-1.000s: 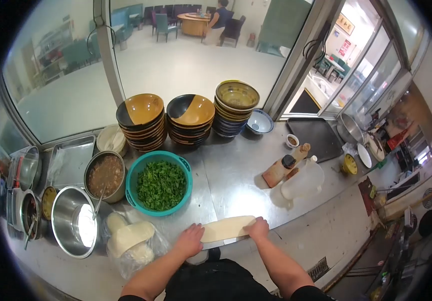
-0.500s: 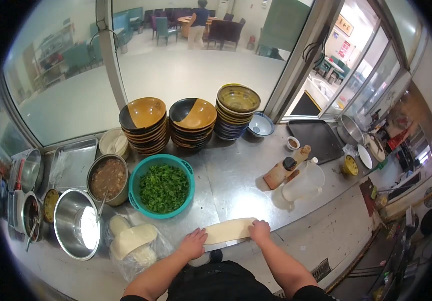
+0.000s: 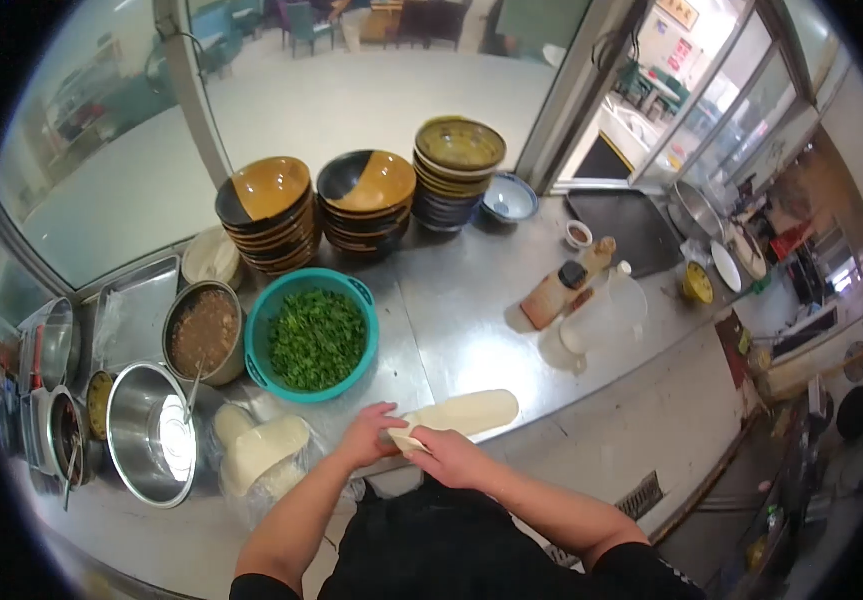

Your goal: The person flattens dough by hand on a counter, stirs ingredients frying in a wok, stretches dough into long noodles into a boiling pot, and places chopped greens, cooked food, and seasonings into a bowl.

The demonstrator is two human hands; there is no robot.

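Note:
A long flat strip of pale dough (image 3: 476, 410) lies on the steel counter close to its front edge. Its left end is raised and turned up between my hands. My right hand (image 3: 451, 458) pinches that end between thumb and fingers. At the same end, my left hand (image 3: 366, 438) grips the dough's left edge, its fingertips partly hidden behind the dough. To the left, more pale dough pieces (image 3: 266, 452) rest on a clear plastic bag (image 3: 296, 478). Beyond my left hand stands a teal basin (image 3: 371, 345) of chopped green herbs (image 3: 316, 340).
Left are a steel bowl (image 3: 126, 440) and a pot (image 3: 238, 355) of brown filling with a spoon. Stacked bowls (image 3: 266, 215) line the window. At right stand a seasoning bottle (image 3: 546, 303), a translucent jug (image 3: 606, 320) and a black tray (image 3: 631, 235).
My right hand has moved left from the dough's right end to its left end, which is now lifted. The view has tilted down, and the person beyond the window is mostly out of frame.

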